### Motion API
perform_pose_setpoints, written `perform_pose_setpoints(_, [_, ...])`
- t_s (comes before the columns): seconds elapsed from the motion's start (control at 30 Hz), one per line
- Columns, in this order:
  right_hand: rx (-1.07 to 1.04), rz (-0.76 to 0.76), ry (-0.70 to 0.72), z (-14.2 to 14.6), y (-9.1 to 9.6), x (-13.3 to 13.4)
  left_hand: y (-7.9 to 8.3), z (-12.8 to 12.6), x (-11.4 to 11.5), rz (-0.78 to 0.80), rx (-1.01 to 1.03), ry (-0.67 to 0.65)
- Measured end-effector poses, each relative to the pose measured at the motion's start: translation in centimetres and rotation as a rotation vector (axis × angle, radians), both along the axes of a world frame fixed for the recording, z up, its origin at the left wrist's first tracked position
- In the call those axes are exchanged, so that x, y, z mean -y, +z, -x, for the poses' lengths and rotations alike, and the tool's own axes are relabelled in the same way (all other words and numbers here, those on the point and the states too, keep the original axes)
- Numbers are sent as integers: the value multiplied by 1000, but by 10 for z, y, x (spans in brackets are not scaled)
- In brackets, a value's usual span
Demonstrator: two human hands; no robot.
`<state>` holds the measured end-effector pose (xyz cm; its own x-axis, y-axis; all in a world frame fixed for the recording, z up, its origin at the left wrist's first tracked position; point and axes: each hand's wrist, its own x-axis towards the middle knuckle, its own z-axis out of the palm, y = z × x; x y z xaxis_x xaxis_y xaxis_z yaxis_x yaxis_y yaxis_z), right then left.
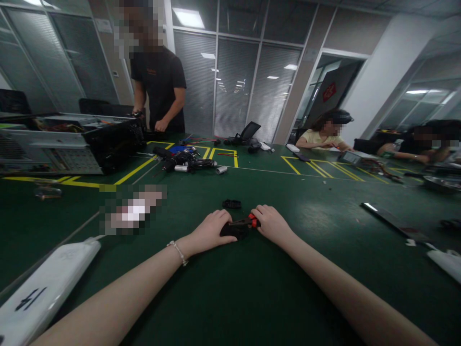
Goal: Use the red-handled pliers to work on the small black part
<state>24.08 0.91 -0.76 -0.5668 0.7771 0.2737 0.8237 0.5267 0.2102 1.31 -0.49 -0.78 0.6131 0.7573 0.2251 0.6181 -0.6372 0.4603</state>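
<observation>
My left hand (211,232) is curled over a small black part (235,230) that lies on the green table (252,288). My right hand (271,223) is closed on a red-handled tool (248,222), whose tip points left into the black part. The two hands nearly meet over it. A second small black piece (231,203) lies just beyond them on the table. I wear a bead bracelet (178,252) on my left wrist.
A white power strip (43,288) lies at the near left. An open computer case (72,144) stands far left, with a person in black (158,86) behind it. Cables and parts (187,161) lie at mid-table. Two seated people (326,134) work at the far right.
</observation>
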Motion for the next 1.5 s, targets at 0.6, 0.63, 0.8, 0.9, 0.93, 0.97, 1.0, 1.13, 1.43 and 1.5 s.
perform_pose_setpoints(0.6, [-4,1,4,1,4,3,5,0,2,45,-13,4])
perform_pose_setpoints(0.63, [-2,2,3,2,4,4,5,0,2,42,-12,2])
perform_pose_setpoints(0.8, [5,12,-1,2,4,3,1,0,1,20,-4,4])
perform_pose_setpoints(0.9, [9,8,-6,1,2,2,1,0,0,5,-4,3])
perform_pose_setpoints(0.93, [8,4,-9,1,1,1,1,0,0,3,-3,3])
perform_pose_setpoints(0.97, [6,1,-12,0,1,1,2,0,0,3,-4,3])
perform_pose_setpoints(1.0, [4,-2,-14,0,1,1,2,0,0,5,-5,3])
perform_pose_setpoints(1.13, [2,-4,0,1,2,3,3,0,1,12,-8,-1])
perform_pose_setpoints(1.43, [-12,-7,19,0,1,2,4,0,2,44,-19,14])
perform_pose_setpoints(1.5, [-17,-7,14,0,1,2,4,0,1,43,-21,18])
